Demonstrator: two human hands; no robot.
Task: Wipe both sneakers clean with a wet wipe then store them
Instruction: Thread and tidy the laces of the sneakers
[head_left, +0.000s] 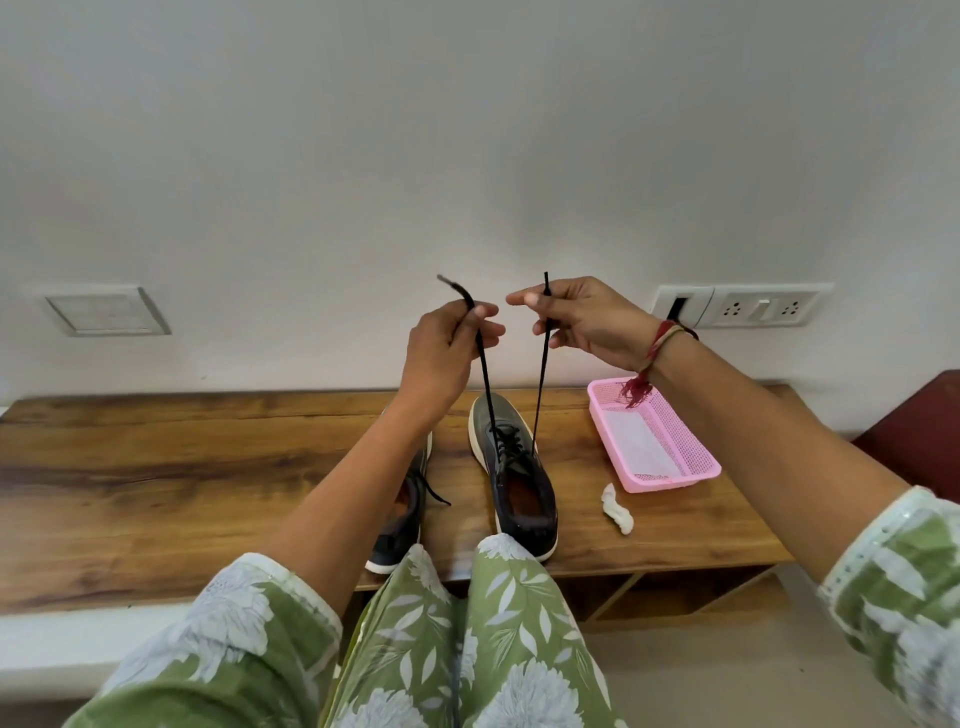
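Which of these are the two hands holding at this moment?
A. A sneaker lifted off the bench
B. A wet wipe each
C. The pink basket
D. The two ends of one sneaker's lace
D: the left hand and the right hand each pinch one end of the black lace, drawn up from the sneaker, which stands on the bench.

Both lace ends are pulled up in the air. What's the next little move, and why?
Probably cross the two ends and tie them. The left hand and right hand each pinch one end of the lace, drawn taut above the sneaker, and the crumpled wipe lies set aside on the bench.
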